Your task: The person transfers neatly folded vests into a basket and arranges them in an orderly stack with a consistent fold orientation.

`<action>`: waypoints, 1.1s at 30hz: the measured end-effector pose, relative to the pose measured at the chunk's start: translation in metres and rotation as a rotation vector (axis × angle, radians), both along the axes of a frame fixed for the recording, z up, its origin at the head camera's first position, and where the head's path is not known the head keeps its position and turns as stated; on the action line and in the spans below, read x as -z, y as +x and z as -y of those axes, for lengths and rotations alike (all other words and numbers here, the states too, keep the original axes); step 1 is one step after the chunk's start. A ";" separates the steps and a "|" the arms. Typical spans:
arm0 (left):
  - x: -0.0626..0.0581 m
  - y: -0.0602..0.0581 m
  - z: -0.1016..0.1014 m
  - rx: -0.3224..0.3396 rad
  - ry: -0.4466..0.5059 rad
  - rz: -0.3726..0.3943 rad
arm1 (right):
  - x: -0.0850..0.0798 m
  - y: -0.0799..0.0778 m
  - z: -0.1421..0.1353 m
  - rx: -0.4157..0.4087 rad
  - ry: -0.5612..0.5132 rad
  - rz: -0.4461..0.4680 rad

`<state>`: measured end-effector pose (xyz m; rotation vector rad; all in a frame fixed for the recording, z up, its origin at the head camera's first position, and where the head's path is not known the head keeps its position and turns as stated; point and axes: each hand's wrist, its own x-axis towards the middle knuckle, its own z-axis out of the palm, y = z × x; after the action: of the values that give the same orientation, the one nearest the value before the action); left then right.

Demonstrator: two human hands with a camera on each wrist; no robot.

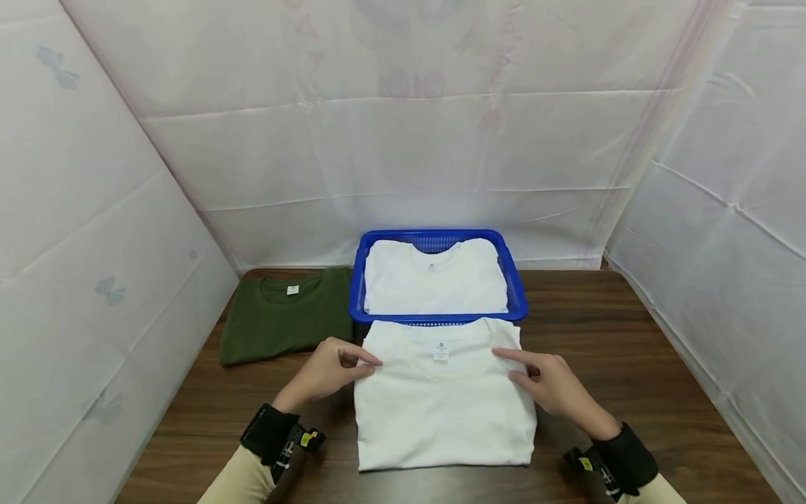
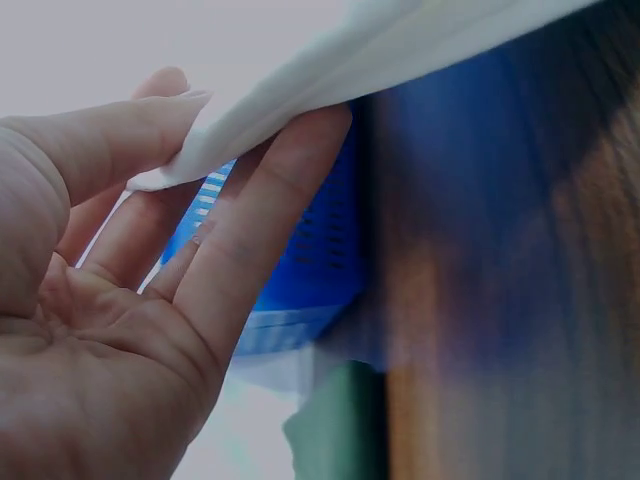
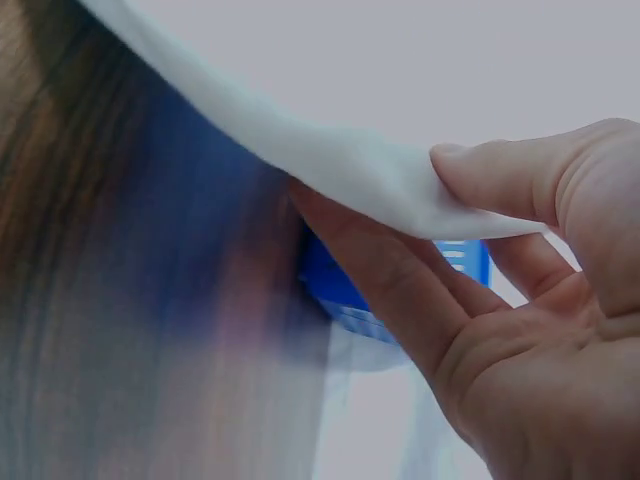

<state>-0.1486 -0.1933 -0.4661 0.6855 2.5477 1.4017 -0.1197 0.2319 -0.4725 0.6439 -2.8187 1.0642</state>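
Note:
A folded white T-shirt [image 1: 443, 420] with a small neck label spans the space between my two hands, its collar toward the blue basket. My left hand [image 1: 330, 371] pinches its left edge, thumb on top and fingers beneath, as the left wrist view shows. On the opposite edge my right hand [image 1: 554, 385] pinches the cloth the same way. In both wrist views the shirt's edge is raised above the wooden table. Just beyond its collar stands the blue plastic basket [image 1: 518, 302], where another folded white T-shirt [image 1: 434, 290] lies flat.
A folded dark green T-shirt [image 1: 290, 318] lies on the wooden table [image 1: 585, 315], left of the basket. White sheeting [image 1: 403, 161] hangs behind the table and along both sides.

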 end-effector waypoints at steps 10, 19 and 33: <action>-0.027 0.000 -0.003 -0.026 0.077 -0.124 | -0.024 -0.005 -0.005 -0.044 -0.068 -0.237; -0.046 -0.003 -0.012 -0.091 0.103 -0.200 | -0.037 -0.009 -0.003 -0.019 -0.105 -0.340; -0.083 -0.014 -0.024 -0.224 0.131 -0.458 | -0.081 -0.037 0.000 -0.057 -0.107 -0.577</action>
<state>-0.1628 -0.1697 -0.3831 0.8488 2.9795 1.6564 -0.1571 0.2319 -0.3913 0.8590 -2.2464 0.8538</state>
